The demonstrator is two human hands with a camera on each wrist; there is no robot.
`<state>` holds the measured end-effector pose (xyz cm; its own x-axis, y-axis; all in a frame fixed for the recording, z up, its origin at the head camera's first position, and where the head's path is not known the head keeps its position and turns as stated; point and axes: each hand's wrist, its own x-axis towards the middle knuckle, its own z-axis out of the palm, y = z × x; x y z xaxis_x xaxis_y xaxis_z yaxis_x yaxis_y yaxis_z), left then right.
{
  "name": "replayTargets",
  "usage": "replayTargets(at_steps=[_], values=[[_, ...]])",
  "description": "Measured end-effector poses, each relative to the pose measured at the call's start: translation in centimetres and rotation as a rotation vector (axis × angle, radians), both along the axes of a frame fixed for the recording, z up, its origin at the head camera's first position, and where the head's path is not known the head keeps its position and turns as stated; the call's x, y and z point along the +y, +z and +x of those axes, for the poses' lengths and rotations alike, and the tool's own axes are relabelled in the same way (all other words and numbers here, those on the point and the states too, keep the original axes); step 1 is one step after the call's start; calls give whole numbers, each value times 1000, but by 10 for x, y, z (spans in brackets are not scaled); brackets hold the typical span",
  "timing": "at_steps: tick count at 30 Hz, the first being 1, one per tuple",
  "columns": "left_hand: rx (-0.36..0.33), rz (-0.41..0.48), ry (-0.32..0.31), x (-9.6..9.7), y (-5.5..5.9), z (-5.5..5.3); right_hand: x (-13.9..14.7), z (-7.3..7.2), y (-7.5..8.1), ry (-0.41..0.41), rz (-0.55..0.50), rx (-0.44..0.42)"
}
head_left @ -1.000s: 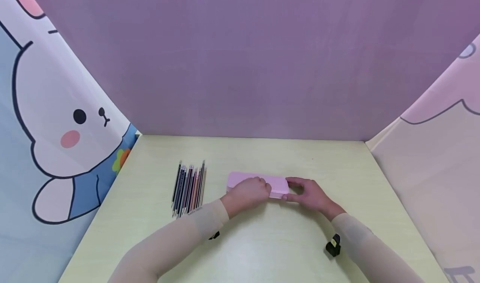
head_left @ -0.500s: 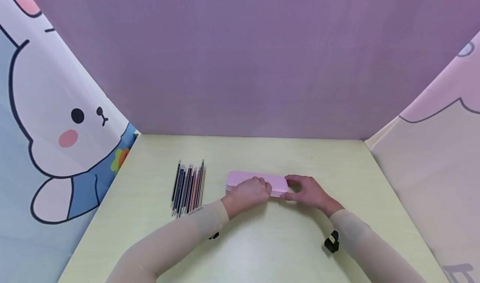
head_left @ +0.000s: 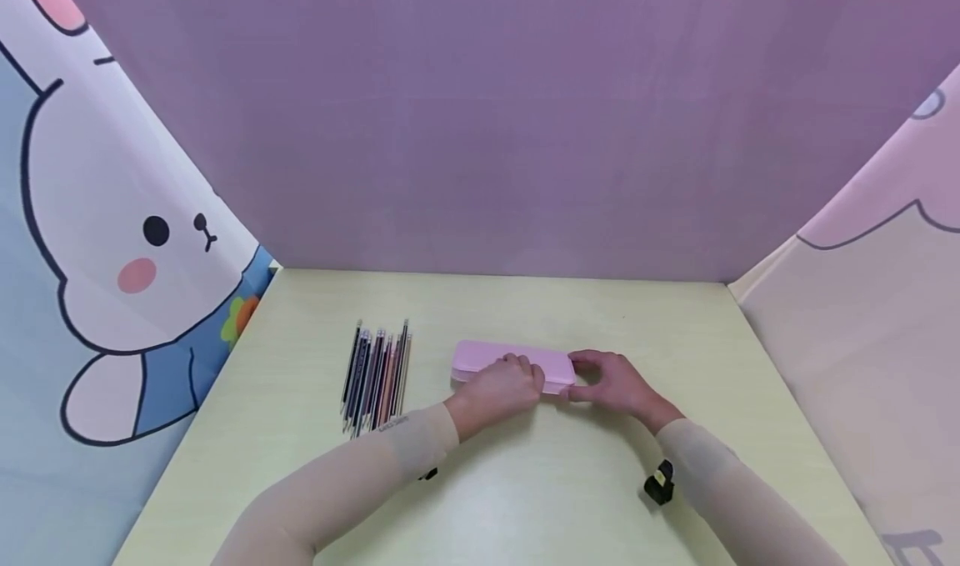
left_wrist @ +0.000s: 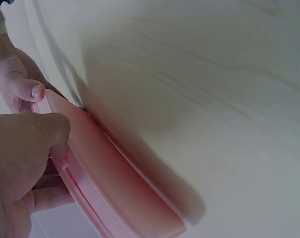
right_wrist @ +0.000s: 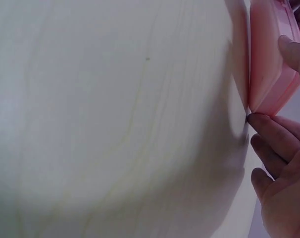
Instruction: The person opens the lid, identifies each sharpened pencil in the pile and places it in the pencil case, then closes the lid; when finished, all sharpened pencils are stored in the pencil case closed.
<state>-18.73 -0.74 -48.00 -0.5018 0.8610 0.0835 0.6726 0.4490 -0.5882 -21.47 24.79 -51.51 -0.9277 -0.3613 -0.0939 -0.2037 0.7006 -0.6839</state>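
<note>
A pink pencil case (head_left: 478,356) lies lengthwise on the table with its lid down. Across its front side reaches my left hand (head_left: 501,391), fingers curled over the lid. In the left wrist view, its thumb presses the front side by the seam of the case (left_wrist: 120,178). At the right end, my right hand (head_left: 621,389) grips the case between thumb and fingers. The right wrist view has that thumb on the front side of the case (right_wrist: 265,59) and the fingertips at its end corner, near the table.
Several pencils (head_left: 377,378) lie side by side on the pale wooden table (head_left: 585,499), left of the case and beyond the left forearm. A purple panel (head_left: 487,116) rises behind the table. Printed cloths with a cartoon rabbit (head_left: 112,216) and pink shapes flank it.
The view has shifted slightly. Both hands keep the same places on the pencil case, and its lid stays down.
</note>
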Motion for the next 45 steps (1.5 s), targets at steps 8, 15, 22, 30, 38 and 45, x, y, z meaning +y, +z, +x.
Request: replayTargets(at_steps=[8,15,22,30,38,45], values=[[-119,16,5,-4,7,-2,2,-1,-6,-24,-32,-32],[-445,201,113,-19,20,-15,4,-3,-7,-26,-37,-30],[-732,392,120,-35,20,-31,5,-3,-6,-28,-42,-41],[-744,438,96,-44,19,-38,5,-3,-7,-38,-39,-43],[-704,512,136,-63,24,-44,4,0,-5,-41,-46,-59],[-629,573,245,-95,26,-50,5,1,-5,1,-76,-50]])
